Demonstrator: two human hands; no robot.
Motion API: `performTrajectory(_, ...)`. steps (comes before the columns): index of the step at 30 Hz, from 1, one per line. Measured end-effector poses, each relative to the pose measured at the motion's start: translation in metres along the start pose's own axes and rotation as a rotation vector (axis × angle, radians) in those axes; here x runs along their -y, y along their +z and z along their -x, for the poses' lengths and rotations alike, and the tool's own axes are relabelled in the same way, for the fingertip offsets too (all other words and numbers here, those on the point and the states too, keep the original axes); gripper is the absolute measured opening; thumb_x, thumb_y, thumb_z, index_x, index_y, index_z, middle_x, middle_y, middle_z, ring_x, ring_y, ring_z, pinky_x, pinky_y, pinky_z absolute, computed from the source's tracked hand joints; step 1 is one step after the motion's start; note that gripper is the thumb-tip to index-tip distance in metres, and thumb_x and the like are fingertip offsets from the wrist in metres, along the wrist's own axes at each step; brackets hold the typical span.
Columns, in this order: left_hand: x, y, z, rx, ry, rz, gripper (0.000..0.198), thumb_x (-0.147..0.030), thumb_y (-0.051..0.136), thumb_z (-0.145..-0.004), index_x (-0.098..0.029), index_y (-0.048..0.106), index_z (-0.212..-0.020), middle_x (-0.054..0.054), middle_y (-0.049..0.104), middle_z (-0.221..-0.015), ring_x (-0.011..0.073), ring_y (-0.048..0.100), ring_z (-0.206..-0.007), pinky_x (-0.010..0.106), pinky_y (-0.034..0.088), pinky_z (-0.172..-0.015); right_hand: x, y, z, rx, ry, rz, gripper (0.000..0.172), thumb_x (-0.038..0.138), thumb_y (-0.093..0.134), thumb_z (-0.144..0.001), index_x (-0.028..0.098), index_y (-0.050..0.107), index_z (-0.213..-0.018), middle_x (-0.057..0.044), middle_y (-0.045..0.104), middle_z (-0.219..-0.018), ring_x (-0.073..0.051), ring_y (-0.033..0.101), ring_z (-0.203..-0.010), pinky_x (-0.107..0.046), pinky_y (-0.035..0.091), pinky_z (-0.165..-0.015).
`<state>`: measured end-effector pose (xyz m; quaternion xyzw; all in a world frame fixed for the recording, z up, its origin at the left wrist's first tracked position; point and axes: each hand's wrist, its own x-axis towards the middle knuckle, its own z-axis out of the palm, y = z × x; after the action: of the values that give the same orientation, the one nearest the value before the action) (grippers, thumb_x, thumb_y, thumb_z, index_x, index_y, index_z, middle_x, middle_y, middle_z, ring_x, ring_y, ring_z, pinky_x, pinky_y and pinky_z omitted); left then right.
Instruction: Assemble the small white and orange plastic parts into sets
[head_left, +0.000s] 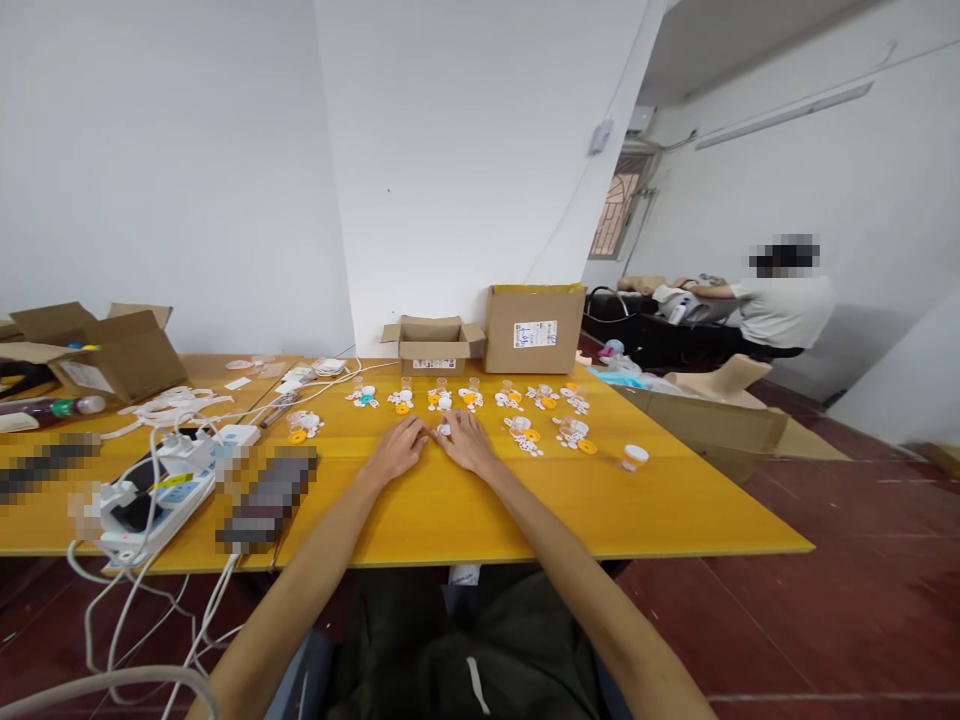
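Note:
My left hand (400, 447) lies palm down on the yellow table, its fingers loosely stretched forward. Beside it my right hand (466, 442) rests flat with fingers apart, the two thumbs nearly meeting. A small white piece (444, 430) shows at the right hand's thumb and index finger; whether it is touched is unclear. Just beyond the fingers are piles of small white discs with yellow rings, such as a yellow ring (403, 408) and a teal ring (367, 399). Small clear cups (441, 383) stand behind them. To the right is a closed clear jar with an orange-and-white lid (634, 457).
Cardboard boxes stand at the back, one open (433, 350) and one closed (534, 335). A power strip (180, 490) with tangled white cables and a dark phone-like device (268, 500) lie left. Beyond the table's right edge, a person (784, 305) sits at another bench.

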<state>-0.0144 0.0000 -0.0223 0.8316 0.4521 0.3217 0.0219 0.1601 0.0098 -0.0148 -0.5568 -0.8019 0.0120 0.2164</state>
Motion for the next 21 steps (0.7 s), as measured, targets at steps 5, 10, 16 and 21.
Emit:
performTrajectory(5,0.001,0.001,0.000,0.010,0.004,0.000,0.015,-0.017,0.049,-0.089,-0.024,0.061,-0.095,0.004,0.065,-0.094,0.0204,0.062,-0.096,0.036,0.051,-0.092,0.000,0.001,0.001,0.000,0.033,0.011,0.026,0.042,0.044,-0.096,0.024,0.056,-0.109,-0.011,0.056,-0.115,-0.025,0.051,-0.109,-0.040,0.042,-0.091)
performTrajectory(10,-0.001,-0.001,0.001,0.008,-0.005,0.000,0.016,-0.019,0.046,-0.091,-0.024,0.061,-0.095,0.004,0.066,-0.095,0.0206,0.062,-0.097,0.037,0.051,-0.092,-0.001,0.002,0.001,-0.008,0.030,0.006,0.026,0.042,0.044,-0.096,0.023,0.056,-0.109,-0.011,0.056,-0.114,-0.025,0.051,-0.109,-0.040,0.041,-0.092)
performTrajectory(16,-0.004,-0.002,0.000,-0.020,-0.007,0.002,0.019,-0.023,0.044,-0.094,-0.024,0.062,-0.093,0.005,0.066,-0.094,0.0214,0.062,-0.095,0.038,0.051,-0.091,-0.003,0.003,0.001,-0.008,0.036,-0.041,0.025,0.040,0.045,-0.096,0.023,0.056,-0.109,-0.012,0.055,-0.114,-0.026,0.050,-0.108,-0.041,0.041,-0.093)
performTrajectory(21,-0.016,-0.009,-0.002,-0.050,0.052,-0.012,0.023,-0.024,0.040,-0.096,-0.025,0.063,-0.094,0.004,0.067,-0.091,0.0208,0.062,-0.096,0.037,0.049,-0.092,0.002,0.007,-0.002,-0.007,0.052,-0.048,0.025,0.035,0.043,-0.096,0.022,0.056,-0.111,-0.013,0.055,-0.115,-0.027,0.050,-0.107,-0.042,0.041,-0.093)
